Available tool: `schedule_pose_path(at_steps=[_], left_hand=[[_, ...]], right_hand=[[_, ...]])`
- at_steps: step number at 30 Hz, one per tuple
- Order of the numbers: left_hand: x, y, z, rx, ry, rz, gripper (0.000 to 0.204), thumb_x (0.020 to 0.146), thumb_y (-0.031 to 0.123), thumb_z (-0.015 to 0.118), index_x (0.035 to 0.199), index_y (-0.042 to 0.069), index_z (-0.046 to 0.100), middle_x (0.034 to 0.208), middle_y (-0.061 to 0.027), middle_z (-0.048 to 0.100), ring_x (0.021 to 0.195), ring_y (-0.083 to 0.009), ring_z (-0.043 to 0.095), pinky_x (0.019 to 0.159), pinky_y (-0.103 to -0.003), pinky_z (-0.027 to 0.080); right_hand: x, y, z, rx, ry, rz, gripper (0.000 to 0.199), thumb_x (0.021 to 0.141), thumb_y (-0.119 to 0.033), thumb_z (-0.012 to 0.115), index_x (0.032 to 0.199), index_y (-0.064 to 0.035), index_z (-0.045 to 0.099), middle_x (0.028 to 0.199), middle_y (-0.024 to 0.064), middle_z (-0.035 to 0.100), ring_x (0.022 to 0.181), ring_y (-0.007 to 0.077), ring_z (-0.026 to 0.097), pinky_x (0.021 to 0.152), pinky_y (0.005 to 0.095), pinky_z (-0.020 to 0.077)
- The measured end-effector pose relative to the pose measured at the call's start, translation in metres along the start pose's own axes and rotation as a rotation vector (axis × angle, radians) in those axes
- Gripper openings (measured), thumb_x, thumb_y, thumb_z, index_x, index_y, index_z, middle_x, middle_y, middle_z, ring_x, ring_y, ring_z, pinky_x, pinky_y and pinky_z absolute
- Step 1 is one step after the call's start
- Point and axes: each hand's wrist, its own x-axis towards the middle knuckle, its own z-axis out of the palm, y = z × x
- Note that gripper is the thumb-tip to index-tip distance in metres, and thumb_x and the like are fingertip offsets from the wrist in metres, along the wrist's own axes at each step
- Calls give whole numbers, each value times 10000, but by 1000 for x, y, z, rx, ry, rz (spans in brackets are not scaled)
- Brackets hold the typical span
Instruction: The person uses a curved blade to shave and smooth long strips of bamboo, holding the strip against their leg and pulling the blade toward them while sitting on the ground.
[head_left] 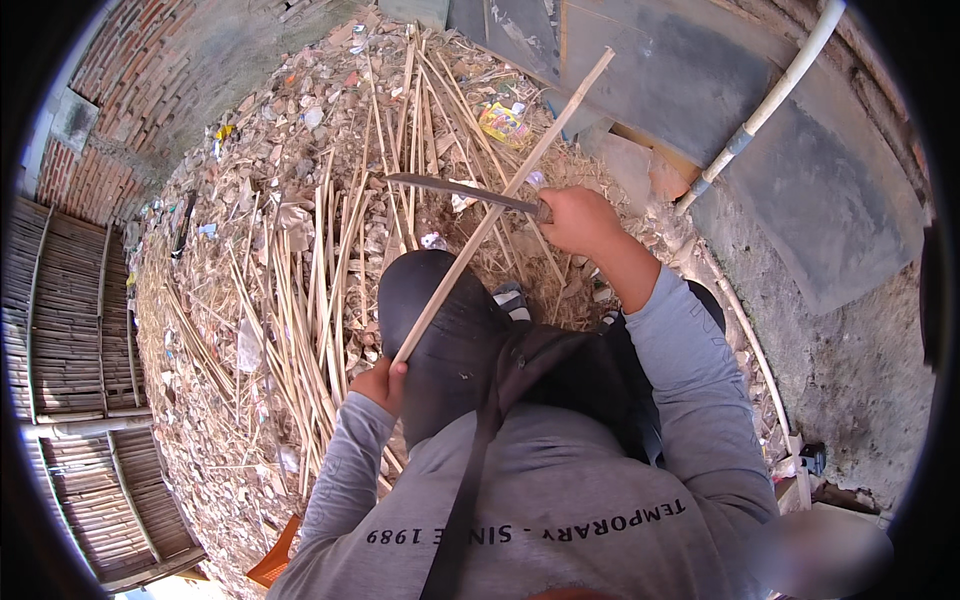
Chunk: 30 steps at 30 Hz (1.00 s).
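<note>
My left hand [378, 386] is closed around the lower end of a long, pale bamboo strip [455, 272]. The strip slants up and to the right, passing over my left knee [425, 285]. In my right hand [582, 222] is the handle of a long-bladed knife [440, 185], its dark blade pointing left. Blade and strip cross close to my right fist; whether the edge touches the wood I cannot tell. Many more bamboo strips [318, 285] lie in a loose heap on the ground to the left and ahead of my knees.
Shavings and litter [200, 290] cover the ground. A yellow wrapper [503, 124] lies ahead. Dark panels [660, 75] and a white pole [780, 95] lean along the right wall. A slatted bamboo panel [70, 310] stands at left, near a brick wall [150, 75].
</note>
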Motion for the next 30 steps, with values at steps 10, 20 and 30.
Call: schedule_pose_path(at_steps=[10,20,30], left_hand=[[6,2,-2,-173,-44,-29,475,967,428,454,768,5,538,618,-248,546,619,-466,551,555,-480,414],[6,5,1,-203,-8,31,489,974,442,460,778,1,537,587,-208,530,548,-373,546,547,-429,422],[8,1,-2,-390,-124,-64,464,991,402,466,881,-28,602,580,-87,510,558,-156,473,540,-329,393]], right_hand=[[12,14,22,59,19,20,285,710,-305,702,864,-87,601,761,159,636,788,372,632,690,493,491],[18,30,16,167,43,167,288,735,-210,640,1012,-135,658,866,155,670,840,358,646,746,468,519],[10,1,9,-1,-36,-48,220,729,-209,662,925,-115,627,854,129,661,854,343,645,734,466,514]])
